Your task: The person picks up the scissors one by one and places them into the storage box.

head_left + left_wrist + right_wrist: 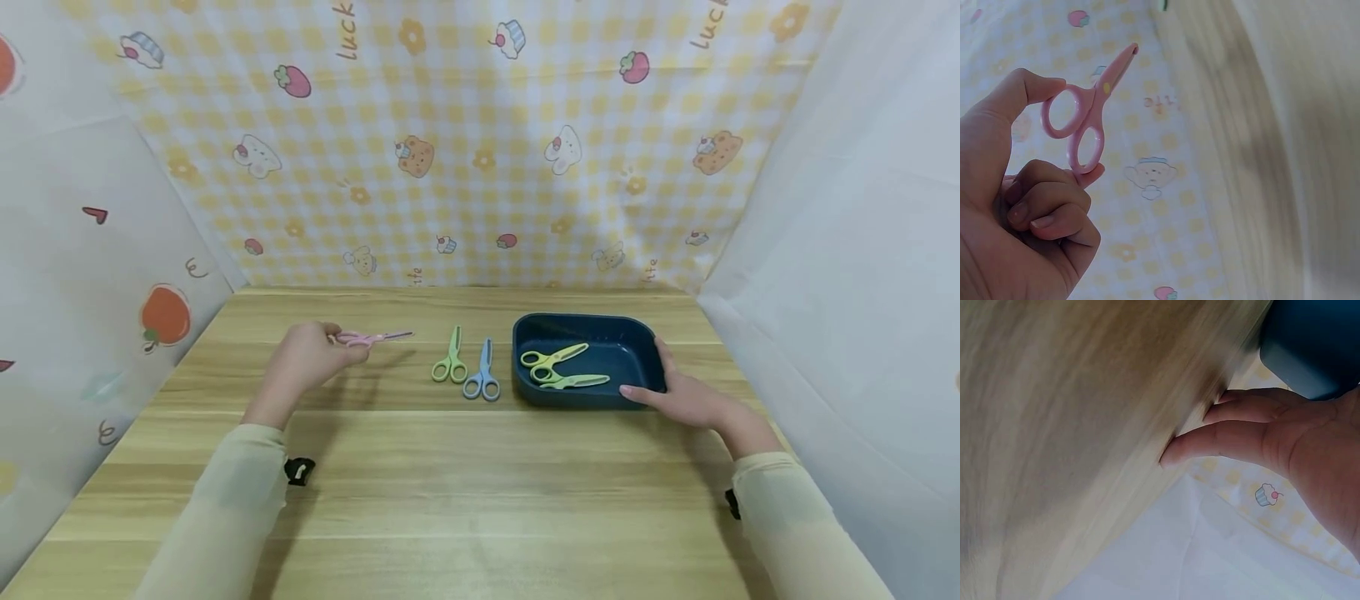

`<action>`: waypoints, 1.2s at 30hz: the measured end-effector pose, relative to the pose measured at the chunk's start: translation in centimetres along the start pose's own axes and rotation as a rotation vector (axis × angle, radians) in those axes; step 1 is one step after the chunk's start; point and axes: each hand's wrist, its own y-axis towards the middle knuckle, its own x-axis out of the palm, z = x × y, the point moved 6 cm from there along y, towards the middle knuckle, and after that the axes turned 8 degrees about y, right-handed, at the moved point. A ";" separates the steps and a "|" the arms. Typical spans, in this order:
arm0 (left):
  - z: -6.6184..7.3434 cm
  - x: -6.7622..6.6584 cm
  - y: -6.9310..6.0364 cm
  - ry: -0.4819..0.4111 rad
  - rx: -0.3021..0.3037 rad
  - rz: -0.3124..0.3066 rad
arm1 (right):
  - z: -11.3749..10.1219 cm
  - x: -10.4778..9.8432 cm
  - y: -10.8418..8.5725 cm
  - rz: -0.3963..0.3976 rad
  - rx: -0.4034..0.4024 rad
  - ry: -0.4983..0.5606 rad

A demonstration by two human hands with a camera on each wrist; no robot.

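My left hand [303, 362] is raised over the left of the table and pinches pink scissors [377, 337] by the finger rings. In the left wrist view, thumb and a fingertip press the rings of the scissors [1102, 94], blades pointing away; the other fingers curl beneath. Green scissors [453, 358] and blue scissors [485, 368] lie on the table to the right. Inside a dark blue bin [592, 400] are yellow scissors [558, 357] and yellow-green scissors [581, 381]. At its right end rests my right hand [690, 402], thumb at the front rim, straight fingers [1222, 437] beside the wall.
The wooden table [465, 483] carries everything. A yellow checked cloth [465, 108] hangs along its back edge. White cloth walls [847, 250] stand at both sides. Dark straps [300, 472] show under the sleeves.
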 end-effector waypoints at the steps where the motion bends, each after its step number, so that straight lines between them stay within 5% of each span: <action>1: 0.2 -0.1 0.0 -0.012 -0.002 0.004 | 0.0 0.0 0.0 0.002 -0.003 0.001; 12: 5.1 -0.4 -0.3 -0.119 0.045 0.086 | 0.1 0.0 0.0 0.011 0.008 0.004; 27: 11.1 1.1 0.3 -0.210 0.098 0.096 | -0.3 -0.1 -0.2 0.022 0.006 0.016; 36: 15.2 2.1 1.3 -0.152 0.175 0.081 | -0.2 -0.1 -0.2 0.019 -0.003 0.027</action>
